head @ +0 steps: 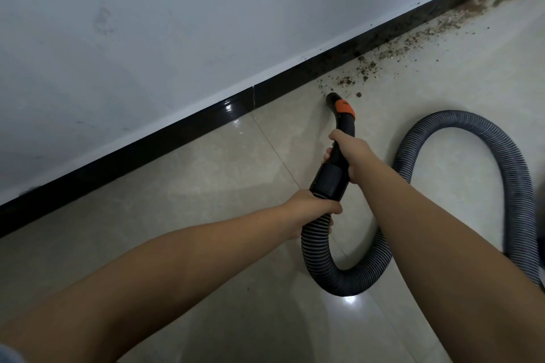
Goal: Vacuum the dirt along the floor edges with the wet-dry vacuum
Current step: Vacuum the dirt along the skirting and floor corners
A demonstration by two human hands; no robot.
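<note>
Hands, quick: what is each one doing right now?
Left hand: closed, gripping the ribbed hose where it meets the black cuff.
Right hand: closed, gripping the black nozzle handle further forward.

Pale grey-white wall [177,23], faint smudges high on the left. Glossy black skirting [177,130] runs diagonally from lower left to upper right, one vertical joint showing. Beige polished floor tiles [206,186] with thin grout lines. Bright glare spots on skirting and floor.
</note>
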